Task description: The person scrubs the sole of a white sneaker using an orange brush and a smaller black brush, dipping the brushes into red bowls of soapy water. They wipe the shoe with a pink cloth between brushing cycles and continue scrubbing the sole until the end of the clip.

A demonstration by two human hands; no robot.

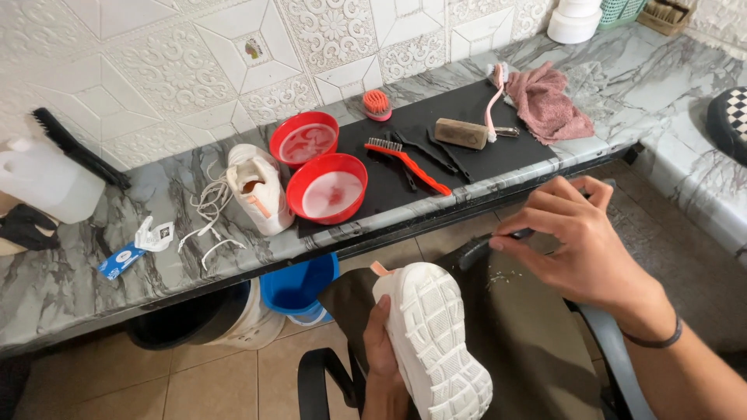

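Left hand [379, 354] grip wrapped round white sneaker [433, 342], sole up, over lap. Right hand [576, 241] just beyond, fingers pinched narrow on dark brush [486, 247], held clear of sole. Further out on marble table [70, 264]: second white sneaker [258, 187] beside loose laces [206, 214], two red bowls [315, 167], orange-handled brush [408, 165] on black mat [498, 152], pink cloth [548, 101] at back.

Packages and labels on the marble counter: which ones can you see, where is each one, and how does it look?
Small flat packet: counter's front left, blue with white, lying flat.
White torn wrapper: right beside the packet, crumpled, with a dark mark.
White plastic jug: far left by the wall, no label showing.
Small sticker: on a wall tile above the red bowls, multicoloured.
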